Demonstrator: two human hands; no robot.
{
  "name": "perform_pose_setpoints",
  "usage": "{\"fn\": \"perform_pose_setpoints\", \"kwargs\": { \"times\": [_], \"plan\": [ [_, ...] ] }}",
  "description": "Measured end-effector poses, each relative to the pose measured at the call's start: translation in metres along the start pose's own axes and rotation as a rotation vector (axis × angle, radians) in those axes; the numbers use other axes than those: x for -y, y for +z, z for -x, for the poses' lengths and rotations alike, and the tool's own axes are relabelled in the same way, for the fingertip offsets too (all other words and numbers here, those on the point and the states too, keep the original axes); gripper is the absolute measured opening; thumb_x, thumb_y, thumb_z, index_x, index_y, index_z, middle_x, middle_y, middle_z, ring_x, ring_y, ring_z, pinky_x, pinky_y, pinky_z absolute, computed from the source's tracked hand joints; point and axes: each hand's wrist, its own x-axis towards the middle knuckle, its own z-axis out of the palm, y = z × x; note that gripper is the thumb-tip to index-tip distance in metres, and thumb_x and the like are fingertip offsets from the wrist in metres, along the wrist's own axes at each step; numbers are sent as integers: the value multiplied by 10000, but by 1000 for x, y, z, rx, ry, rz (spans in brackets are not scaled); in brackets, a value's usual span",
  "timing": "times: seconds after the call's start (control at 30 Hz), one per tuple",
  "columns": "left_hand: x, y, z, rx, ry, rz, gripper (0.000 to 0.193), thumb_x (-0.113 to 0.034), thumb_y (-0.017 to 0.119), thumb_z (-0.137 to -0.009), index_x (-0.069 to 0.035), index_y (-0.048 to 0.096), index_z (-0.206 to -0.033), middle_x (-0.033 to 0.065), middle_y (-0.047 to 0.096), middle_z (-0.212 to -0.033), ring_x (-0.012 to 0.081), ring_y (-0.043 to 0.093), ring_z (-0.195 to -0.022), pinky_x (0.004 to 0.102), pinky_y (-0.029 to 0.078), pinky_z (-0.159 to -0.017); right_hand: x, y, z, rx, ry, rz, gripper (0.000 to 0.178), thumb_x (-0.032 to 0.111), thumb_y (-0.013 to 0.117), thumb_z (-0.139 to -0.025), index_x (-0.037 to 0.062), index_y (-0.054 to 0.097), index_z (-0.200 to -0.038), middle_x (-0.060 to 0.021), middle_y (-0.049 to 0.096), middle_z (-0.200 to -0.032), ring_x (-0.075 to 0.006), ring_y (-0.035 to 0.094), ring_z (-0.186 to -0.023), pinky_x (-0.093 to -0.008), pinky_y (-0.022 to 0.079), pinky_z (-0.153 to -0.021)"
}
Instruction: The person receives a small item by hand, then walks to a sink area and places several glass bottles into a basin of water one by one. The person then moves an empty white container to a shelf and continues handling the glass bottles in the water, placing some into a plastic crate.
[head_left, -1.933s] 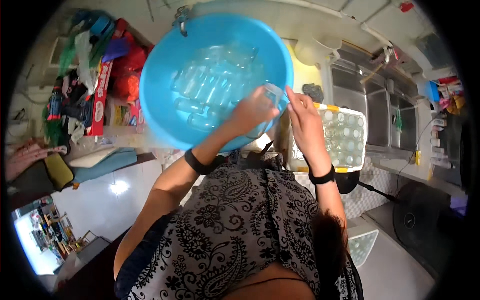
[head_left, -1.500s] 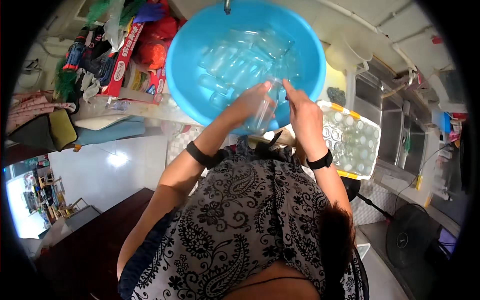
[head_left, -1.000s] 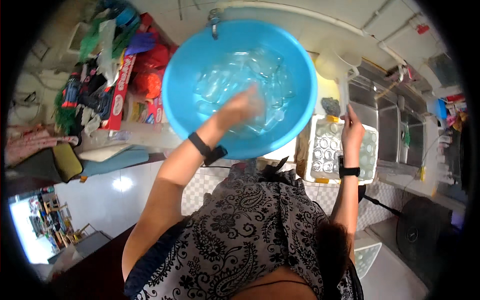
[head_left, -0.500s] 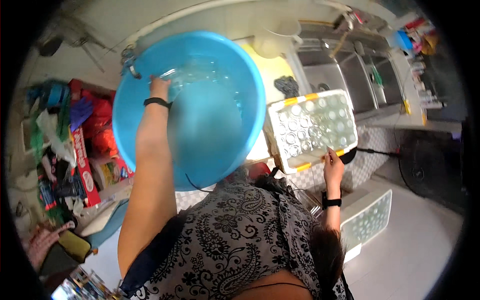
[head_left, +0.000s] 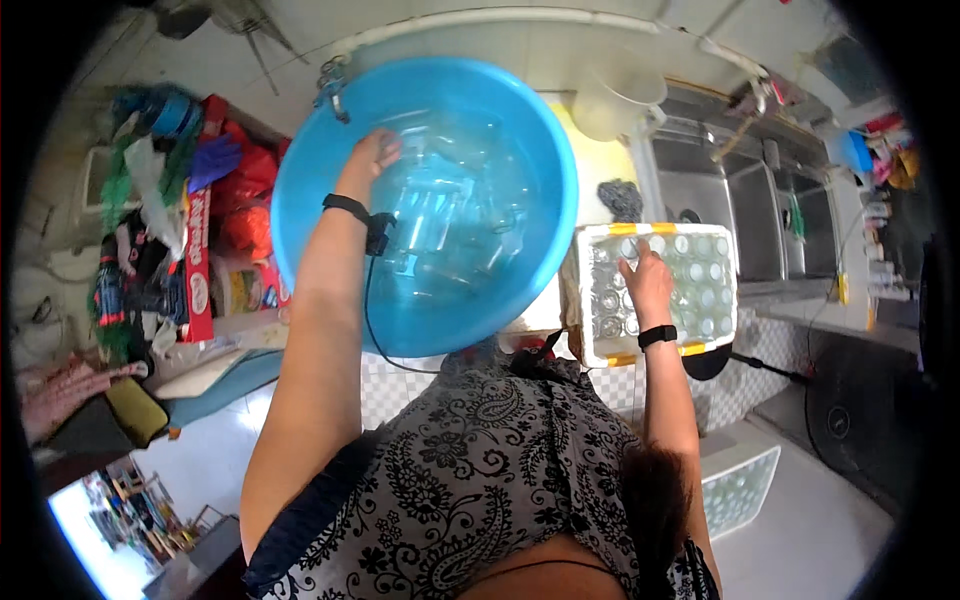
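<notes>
A big round blue basin (head_left: pixel 300 200) holds water and several clear glasses (head_left: pixel 450 220). My left hand (head_left: pixel 370 160), with a black band on the wrist, reaches into the basin near its far left rim. Its fingers are curled among the glasses, and the water hides what they touch. To the right stands a white crate (head_left: pixel 590 300) with yellow corners, its cells filled with upturned glasses. My right hand (head_left: pixel 648 282), also wearing a black wristband, rests on the crate's near left cells with its fingers stretched out over the glasses.
A metal tap (head_left: pixel 333 85) hangs over the basin's far rim. Behind the crate lies a steel double sink (head_left: pixel 745 215), with a white pail (head_left: pixel 615 100) and a dark scrubber (head_left: pixel 625 200) beside it. Left is a cluttered shelf of red packets (head_left: pixel 205 235). A second white crate (head_left: pixel 742 485) sits low right.
My left hand went from the middle of the basin to its far left rim. My right hand carried a glass away from the basin and now lies on the crate.
</notes>
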Motion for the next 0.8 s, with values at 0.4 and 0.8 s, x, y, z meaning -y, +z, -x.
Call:
{"fn": "perform_pose_setpoints", "kwargs": {
  "times": [0.4, 0.8],
  "plan": [
    [10, 117, 296, 585, 762, -583, 577, -262, 658, -950, -76, 476, -1465, 114, 590, -1360, 219, 602, -1188, 363, 467, -1029, 54, -129, 44, -162, -211, -328, 472, 348, 810, -796, -4, 687, -1085, -156, 709, -789, -281, 701, -701, -378, 536, -646],
    [20, 124, 350, 536, 221, -51, 669, -392, 624, -966, -68, 377, -1497, 34, 612, -1001, 122, 641, -816, 283, 536, -709, 151, -123, 57, -56, -758, -354, 523, 28, 552, -929, 154, 531, -1436, -142, 615, -871, -352, 651, -731, -423, 529, -655]
  ]
}}
